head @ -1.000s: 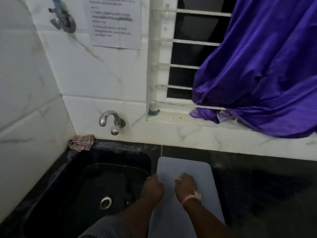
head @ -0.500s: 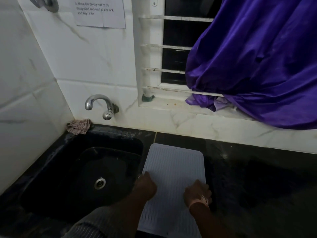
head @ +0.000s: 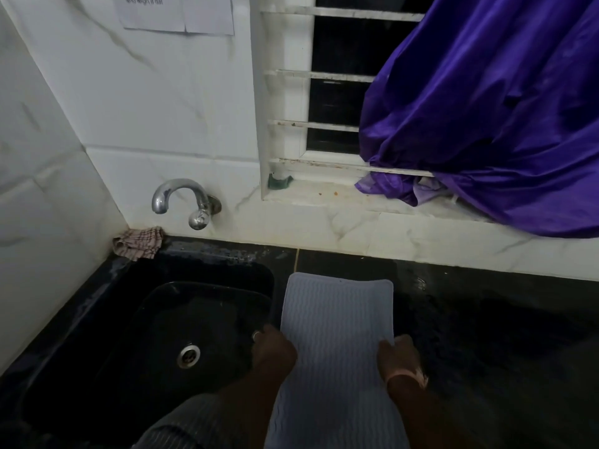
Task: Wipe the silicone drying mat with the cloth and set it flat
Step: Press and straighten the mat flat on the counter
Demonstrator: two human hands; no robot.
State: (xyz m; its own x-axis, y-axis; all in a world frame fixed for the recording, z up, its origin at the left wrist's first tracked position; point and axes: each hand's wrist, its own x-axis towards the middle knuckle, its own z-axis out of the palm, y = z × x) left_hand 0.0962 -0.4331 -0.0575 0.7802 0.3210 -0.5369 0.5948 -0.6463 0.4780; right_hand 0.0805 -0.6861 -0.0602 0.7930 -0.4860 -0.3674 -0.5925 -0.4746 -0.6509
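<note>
Since a moment ago both hands have slid apart, from the middle of the silicone drying mat (head: 337,322) out to its long edges. My left hand (head: 274,353) pinches the edge next to the sink (head: 97,306), fingers curled over it; my right hand (head: 398,354) holds the opposite edge, thumb on top — whether its fingers reach underneath I cannot tell. Between the two grips the mat lies ribbed side up on the dark table, far end at twelve o'clock, near end running out of view at six. I judge it light, floppy and a little tacky, so edge holds should keep it from sagging or folding. At ten o'clock, well apart, the checked cloth (head: 137,243) sits bunched in the corner, untouched — wiping looks not yet done.
</note>
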